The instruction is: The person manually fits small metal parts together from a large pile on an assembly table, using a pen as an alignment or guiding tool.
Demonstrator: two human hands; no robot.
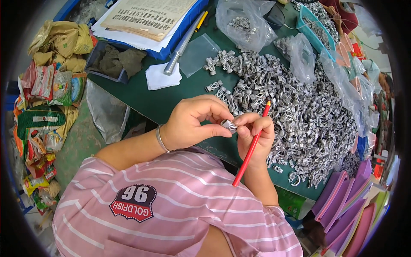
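Between the fingertips of my two hands is a small silver metal ring-like piece (229,125). My left hand (198,115), with a bracelet at the wrist, pinches it between thumb and fingers. My right hand (256,136) touches its other side with thumb and forefinger. A slim red pen or pencil (247,159) also sits in my right hand, its yellowish tip pointing up and away. Just beyond both hands, a big heap of similar grey metal pieces (295,111) spreads over the green table (141,92).
Small white papers (162,78) lie under a grey knife-like tool (183,45), beside a flat clear bag (199,53). A blue tray (173,45) holds papers; a bin (95,68) holds dark cloth. Plastic bags (246,25) and a turquoise basket (312,30) stand farther back. Purple folders (342,205) are at right.
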